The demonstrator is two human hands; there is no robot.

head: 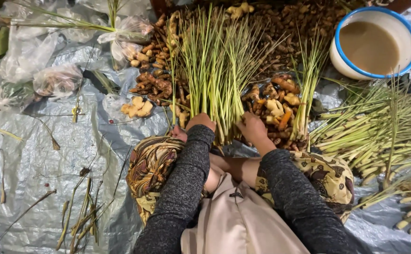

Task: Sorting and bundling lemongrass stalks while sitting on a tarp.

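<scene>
A thick bunch of green lemongrass stalks lies in front of me, tips pointing away. My left hand grips the bunch's lower left side, fingers closed around the stalk bases. At the bunch's lower right, my right hand rests against the stalks, closed on them. Both arms wear dark grey sleeves. A smaller lemongrass bundle lies just right of my right hand.
Turmeric and ginger roots are heaped behind and beside the bunch. A white enamel bowl with blue rim holding brown liquid stands at back right. More lemongrass stalks pile at right. Plastic bags lie at left on the grey tarp.
</scene>
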